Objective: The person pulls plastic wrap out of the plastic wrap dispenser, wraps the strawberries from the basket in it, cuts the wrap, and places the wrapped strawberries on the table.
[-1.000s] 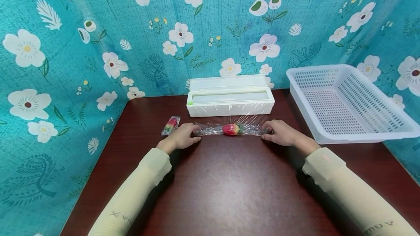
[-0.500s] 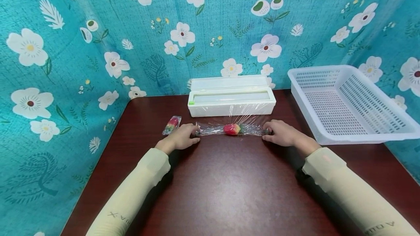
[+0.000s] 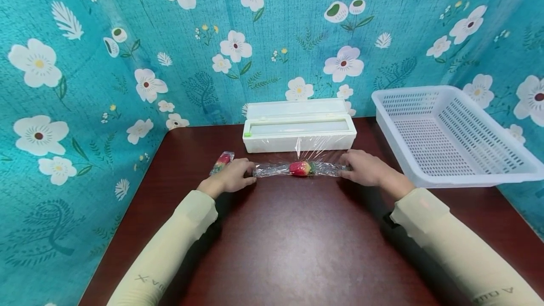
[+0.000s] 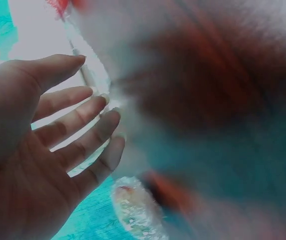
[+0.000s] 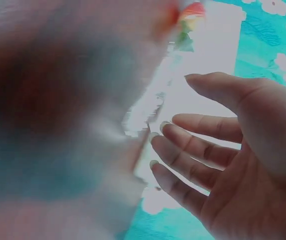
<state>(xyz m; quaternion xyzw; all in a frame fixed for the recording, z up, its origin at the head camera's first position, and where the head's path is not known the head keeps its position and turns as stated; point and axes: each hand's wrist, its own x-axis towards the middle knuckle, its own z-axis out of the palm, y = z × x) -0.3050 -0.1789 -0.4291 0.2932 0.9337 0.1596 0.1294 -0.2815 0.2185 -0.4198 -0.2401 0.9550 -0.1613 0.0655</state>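
Note:
A red and yellow strawberry (image 3: 300, 168) with a green top lies in a long twisted strip of plastic wrap (image 3: 272, 169) on the dark table. My left hand (image 3: 229, 175) is at the strip's left end; in the left wrist view its fingers (image 4: 77, 115) are spread and loosely bent, with nothing between them. At the right end is my right hand (image 3: 365, 168), its thumb apart from the relaxed fingers (image 5: 198, 145) in the right wrist view. Beyond my left hand lies a second wrapped strawberry (image 3: 223, 160), partly covered by that hand.
Behind the strip stands a white plastic wrap dispenser (image 3: 299, 143) with its lid raised; film stretches from its front towards the strawberry. A white perforated basket (image 3: 471, 176) is at the right. A teal flowered curtain (image 3: 272, 27) borders the table's back and sides.
Both hands have let go of the strip's ends. The left hand has shifted slightly left, and the right hand has lifted a little with its fingers straighter. The strawberry stays in place.

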